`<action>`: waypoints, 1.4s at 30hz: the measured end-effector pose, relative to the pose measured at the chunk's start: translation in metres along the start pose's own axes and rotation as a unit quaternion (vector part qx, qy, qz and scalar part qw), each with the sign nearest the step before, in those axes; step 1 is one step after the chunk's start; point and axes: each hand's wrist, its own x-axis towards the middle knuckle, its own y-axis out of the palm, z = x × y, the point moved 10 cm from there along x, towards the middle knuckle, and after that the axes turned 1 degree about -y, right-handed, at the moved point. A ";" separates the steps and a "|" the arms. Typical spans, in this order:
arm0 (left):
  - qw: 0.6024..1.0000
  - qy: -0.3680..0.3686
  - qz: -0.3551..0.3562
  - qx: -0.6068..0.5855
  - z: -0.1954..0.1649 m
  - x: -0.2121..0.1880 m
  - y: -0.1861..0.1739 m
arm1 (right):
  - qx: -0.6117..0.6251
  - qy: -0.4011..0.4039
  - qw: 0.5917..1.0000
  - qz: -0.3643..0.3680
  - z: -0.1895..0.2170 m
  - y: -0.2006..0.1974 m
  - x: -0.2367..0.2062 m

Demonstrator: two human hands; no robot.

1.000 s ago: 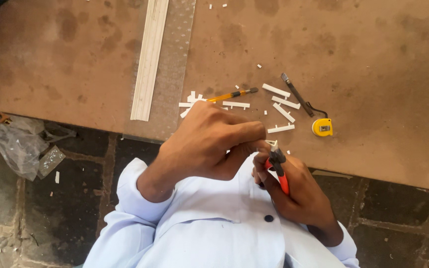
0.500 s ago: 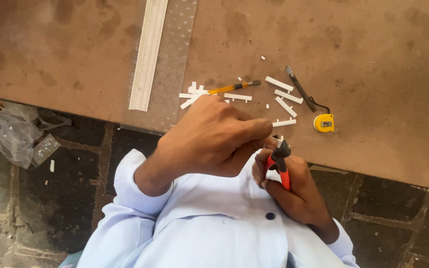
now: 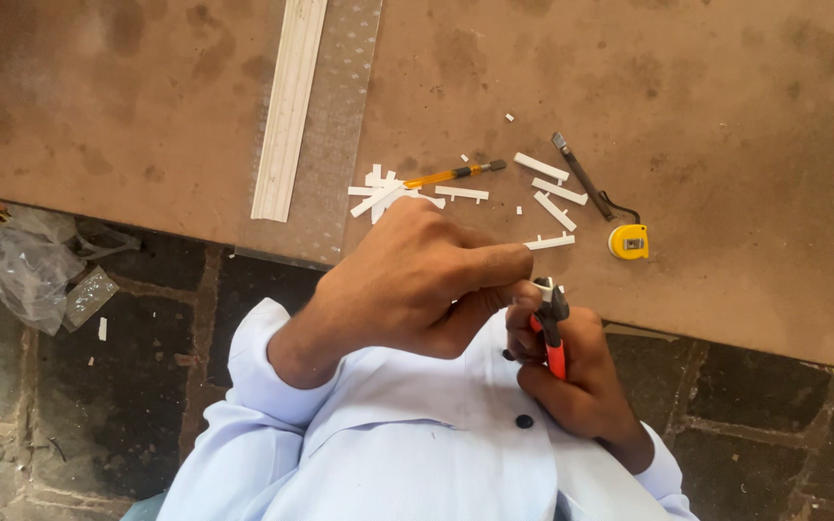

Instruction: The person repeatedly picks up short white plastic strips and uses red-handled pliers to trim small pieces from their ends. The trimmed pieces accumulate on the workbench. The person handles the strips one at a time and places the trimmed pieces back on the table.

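Observation:
My right hand (image 3: 567, 371) grips red-handled pliers (image 3: 550, 328), jaws pointing up toward the table edge. My left hand (image 3: 417, 280) is closed above them, fingertips pinching a small white piece (image 3: 541, 285) at the pliers' jaws. Both hands hover in front of my light-blue shirt, just below the brown board table (image 3: 726, 116). On the table beyond lie several short white strips (image 3: 557, 193), a yellow-handled craft knife (image 3: 451, 175), a dark narrow tool (image 3: 581, 177) and a small yellow tape measure (image 3: 628, 241).
A long white moulding strip (image 3: 287, 106) lies on a clear textured sheet (image 3: 335, 125) overhanging the table edge. A crumpled plastic bag (image 3: 21, 270) sits on the dark stone floor at left. Small objects sit at the top left corner.
My hands have shifted slightly right and stayed together at the pliers' jaws; the view has drifted a little. Things on the table have not moved.

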 end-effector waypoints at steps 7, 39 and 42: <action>0.999 0.007 0.010 -0.036 -0.004 0.000 -0.004 | 0.034 0.009 0.999 0.005 -0.010 -0.003 -0.003; 0.855 -0.182 -0.194 -0.445 0.102 -0.009 0.034 | 0.332 -0.178 0.902 -0.209 -0.022 -0.084 -0.031; 0.812 -0.191 -0.217 -0.507 0.113 -0.010 0.043 | 0.210 -0.170 0.923 -0.275 -0.017 -0.081 -0.028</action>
